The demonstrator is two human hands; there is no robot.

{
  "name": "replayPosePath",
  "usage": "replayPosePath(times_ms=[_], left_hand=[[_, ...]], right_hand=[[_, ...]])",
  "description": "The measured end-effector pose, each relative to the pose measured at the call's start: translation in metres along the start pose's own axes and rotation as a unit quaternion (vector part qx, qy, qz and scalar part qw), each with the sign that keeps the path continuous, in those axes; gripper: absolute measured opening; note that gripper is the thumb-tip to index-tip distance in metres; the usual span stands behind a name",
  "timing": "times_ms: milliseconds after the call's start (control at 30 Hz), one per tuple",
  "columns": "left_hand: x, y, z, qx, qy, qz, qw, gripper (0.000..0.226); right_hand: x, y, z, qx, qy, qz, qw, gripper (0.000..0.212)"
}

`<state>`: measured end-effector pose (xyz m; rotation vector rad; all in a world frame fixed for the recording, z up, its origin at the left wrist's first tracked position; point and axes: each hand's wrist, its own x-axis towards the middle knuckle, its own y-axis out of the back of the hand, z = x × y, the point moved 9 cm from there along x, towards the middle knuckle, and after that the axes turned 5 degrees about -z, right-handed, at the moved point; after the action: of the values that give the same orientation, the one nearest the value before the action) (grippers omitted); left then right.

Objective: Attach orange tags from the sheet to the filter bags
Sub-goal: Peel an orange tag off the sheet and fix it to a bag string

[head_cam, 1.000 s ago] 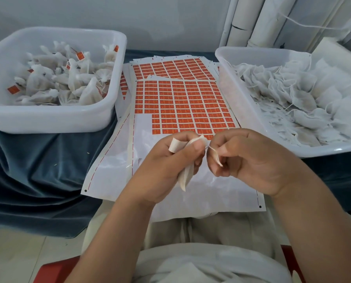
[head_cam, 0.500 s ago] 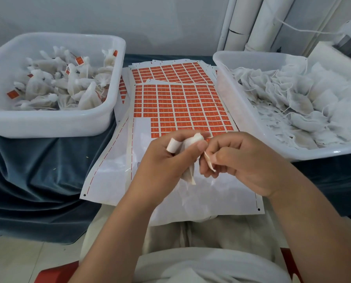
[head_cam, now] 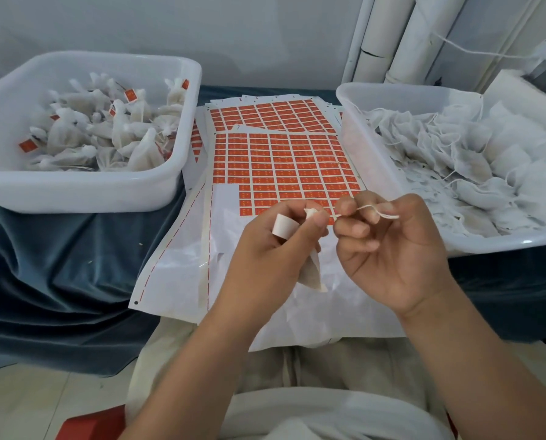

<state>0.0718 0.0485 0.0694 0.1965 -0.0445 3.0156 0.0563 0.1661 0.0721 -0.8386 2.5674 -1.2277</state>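
Head view, left hand: my left hand [head_cam: 265, 249] is curled. The thumb and forefinger pinch the gathered neck of one filter bag [head_cam: 311, 274], and a band of white tape [head_cam: 282, 228] wraps the forefinger.
Head view, filter bag: it hangs from that pinch toward 6 o'clock, between my two hands and above the peeled backing paper [head_cam: 249, 281].
Head view, right hand: my right hand [head_cam: 392, 255] has its palm turned up and its fingers bent. The thumb and forefinger nip the bag's string [head_cam: 389, 215], whose loose end pokes out toward 3 o'clock.
Head view, tag sheet: the sheet of orange tags [head_cam: 284, 163] lies at 12 o'clock from my hands. Its near left corner is already stripped to white.
Head view, in the way: my fingertips cover part of the nearest rows of tags, and my right hand overlaps the near corner of the right tub.
Head view, second sheet: another tag sheet [head_cam: 271, 114] lies under the first and shows beyond it at 12 o'clock.
Head view, left tub: a white tub [head_cam: 75, 192] sits at 10 o'clock and holds tagged bags [head_cam: 122, 134].
Head view, right tub: a white tub [head_cam: 493, 246] sits at 2 o'clock, piled with untagged bags [head_cam: 471, 160].
Head view, underneath: a blue cloth [head_cam: 59, 274] drapes the surface under both tubs.
Head view, backdrop: white pipes [head_cam: 392, 36] stand against the wall at 1 o'clock.
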Motion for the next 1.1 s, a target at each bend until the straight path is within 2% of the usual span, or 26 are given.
replayPosePath(times_ms=[67,233,333,433,500,733,900,1033,1100], left_hand=[[-0.001,0.0,0.0,0.011,-0.004,0.011,1.0,0.019],[0.001,0.01,-0.006,0.002,0.011,0.058,0.998,0.023],[0.003,0.012,-0.009,-0.011,0.026,0.059,0.998,0.021],[0.003,0.014,-0.013,-0.038,0.035,0.068,0.996,0.018],[0.002,0.012,-0.013,-0.035,0.032,0.063,0.997,0.017],[0.005,0.013,-0.013,-0.011,0.024,0.065,0.998,0.011],[0.005,0.023,-0.027,-0.015,0.057,0.098,0.993,0.022],[0.01,0.023,-0.037,-0.025,0.088,0.049,0.995,0.032],[0.011,0.022,-0.043,-0.059,0.106,0.029,0.992,0.037]], right_hand=[[0.003,-0.005,0.003,0.032,0.009,-0.013,0.999,0.024],[0.005,-0.004,0.007,0.031,0.012,-0.013,0.999,0.017],[0.005,0.007,0.004,0.034,0.015,0.012,0.999,0.021],[0.003,0.02,-0.012,-0.086,0.056,0.064,0.993,0.043],[0.002,0.024,-0.02,-0.185,0.083,0.104,0.974,0.048],[-0.009,0.02,-0.035,-0.336,0.144,0.172,0.915,0.032],[-0.017,0.007,-0.047,-0.426,0.211,0.166,0.864,0.019],[-0.012,0.003,-0.048,-0.451,0.191,0.137,0.861,0.021],[-0.015,0.002,-0.055,-0.471,0.205,0.141,0.846,0.021]])
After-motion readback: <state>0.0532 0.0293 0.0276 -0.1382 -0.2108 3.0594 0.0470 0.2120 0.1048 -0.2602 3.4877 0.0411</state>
